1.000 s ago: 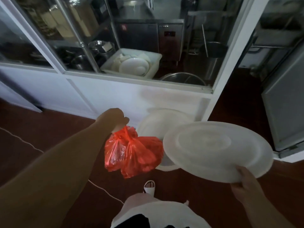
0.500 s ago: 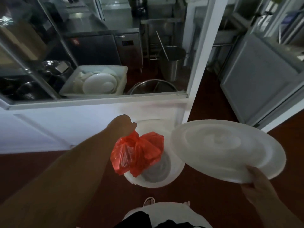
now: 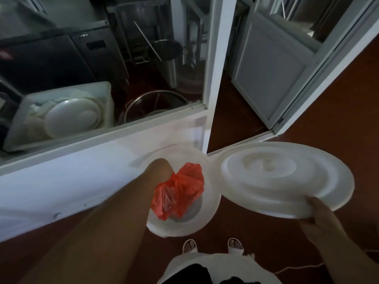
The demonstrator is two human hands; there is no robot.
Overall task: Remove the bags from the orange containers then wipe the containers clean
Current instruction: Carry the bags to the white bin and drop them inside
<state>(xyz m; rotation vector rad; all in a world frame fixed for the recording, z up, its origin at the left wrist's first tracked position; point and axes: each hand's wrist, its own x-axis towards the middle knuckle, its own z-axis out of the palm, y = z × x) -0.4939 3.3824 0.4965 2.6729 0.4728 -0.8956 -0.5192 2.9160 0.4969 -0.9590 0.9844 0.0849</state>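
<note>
My left hand (image 3: 160, 169) grips the knotted top of a red plastic bag (image 3: 179, 191) and holds it over the mouth of a white round bin (image 3: 207, 220) standing on the floor. The bag hangs partly inside the bin's opening. My right hand (image 3: 320, 220) holds the bin's big white round lid (image 3: 281, 177) by its near edge, tilted and off to the right of the bin. No orange container is in view.
A white partition wall (image 3: 82, 181) with a glass window stands just behind the bin. Through the glass I see a white tub of plates (image 3: 67, 115) and steel pots (image 3: 158, 103). A doorway (image 3: 231, 111) opens to the right. Brown floor lies around my feet (image 3: 213, 245).
I have stepped closer and my left hand has carried the red bag rightward, from beside the bin to over its opening and lower. The lid stays lifted in my right hand.
</note>
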